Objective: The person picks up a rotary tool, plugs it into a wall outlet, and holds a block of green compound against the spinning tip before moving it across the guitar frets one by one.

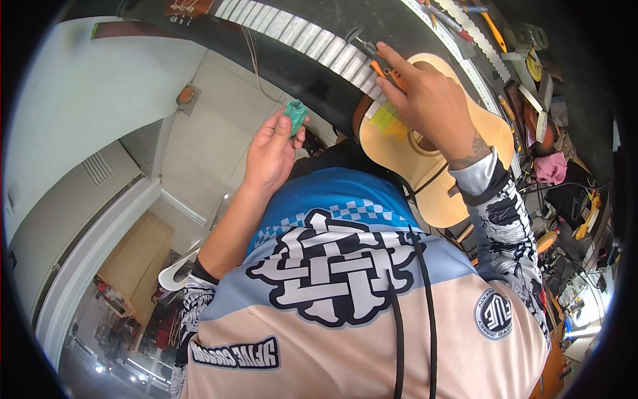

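My left hand [271, 154] pinches a crumpled green piece [295, 118], which looks like cloth or a soft lump, between thumb and fingers. Over the guitar's neck end, my right hand [432, 100] has its thumb and forefinger on either side of an orange-handled tool [397, 78] with a dark head. Beneath that hand lies an acoustic guitar [442, 199] with a pale top. Silvery strips cover its fretboard [309, 38]. Yellow-green tape [384, 121] sits on the top beside the fretboard's end, and the right hand partly hides the soundhole.
A dark workbench [399, 23] supports the guitar. Beyond it lie a long metal ruler [458, 46], an orange-handled tool [493, 32], a glass jar [530, 36] and a pink cloth [550, 167]. Loose strings [252, 56] hang off the bench edge over the floor.
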Tool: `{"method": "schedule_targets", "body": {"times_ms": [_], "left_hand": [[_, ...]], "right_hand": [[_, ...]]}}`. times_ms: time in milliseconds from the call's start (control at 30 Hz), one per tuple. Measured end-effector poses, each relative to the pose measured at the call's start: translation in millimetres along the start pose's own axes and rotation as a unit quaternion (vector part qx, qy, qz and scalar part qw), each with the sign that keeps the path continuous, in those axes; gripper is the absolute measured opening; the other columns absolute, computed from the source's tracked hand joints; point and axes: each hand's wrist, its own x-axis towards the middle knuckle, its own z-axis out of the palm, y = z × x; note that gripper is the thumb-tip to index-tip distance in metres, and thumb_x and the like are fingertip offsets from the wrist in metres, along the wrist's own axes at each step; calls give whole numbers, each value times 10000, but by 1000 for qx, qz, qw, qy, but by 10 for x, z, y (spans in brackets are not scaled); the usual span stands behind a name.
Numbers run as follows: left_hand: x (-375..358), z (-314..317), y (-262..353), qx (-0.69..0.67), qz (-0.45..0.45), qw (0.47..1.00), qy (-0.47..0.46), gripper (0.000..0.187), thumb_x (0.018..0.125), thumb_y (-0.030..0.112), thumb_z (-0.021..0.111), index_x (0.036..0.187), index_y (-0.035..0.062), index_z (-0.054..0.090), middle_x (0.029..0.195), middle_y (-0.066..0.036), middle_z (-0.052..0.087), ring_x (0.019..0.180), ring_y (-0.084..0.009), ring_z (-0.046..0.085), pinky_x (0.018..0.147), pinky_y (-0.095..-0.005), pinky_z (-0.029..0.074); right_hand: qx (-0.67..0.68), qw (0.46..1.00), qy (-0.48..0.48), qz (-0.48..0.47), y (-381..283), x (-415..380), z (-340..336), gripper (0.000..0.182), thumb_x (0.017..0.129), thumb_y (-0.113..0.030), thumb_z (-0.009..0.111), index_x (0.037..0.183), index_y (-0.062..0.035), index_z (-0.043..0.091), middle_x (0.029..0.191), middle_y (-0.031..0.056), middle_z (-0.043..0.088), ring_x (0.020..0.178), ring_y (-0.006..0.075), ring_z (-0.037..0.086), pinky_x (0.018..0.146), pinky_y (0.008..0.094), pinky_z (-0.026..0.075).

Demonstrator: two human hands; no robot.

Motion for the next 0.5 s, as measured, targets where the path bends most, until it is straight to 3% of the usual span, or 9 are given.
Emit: {"method": "schedule_targets", "body": {"times_ms": [267, 500], "left_hand": [[3, 12, 2, 6, 4, 1000, 6, 415, 1061, 318, 514, 1337, 10, 539, 1164, -95, 629, 930, -158, 530, 833, -275, 422], [-11, 45, -20, -1, 19, 999, -39, 421, 1057, 337, 514, 1319, 9, 548, 1164, -95, 629, 932, -154, 527, 820, -275, 424]], "right_hand": [[37, 998, -49, 35, -130, -112, -189, 522, 919, -341, 690, 1422, -273, 566, 770, 108, 623, 653, 315, 648, 584, 407, 515], [138, 987, -84, -5, -567, -339, -356, 505, 896, -350, 698, 1376, -220, 608, 726, 128, 609, 606, 311, 650, 560, 406, 530]]}}
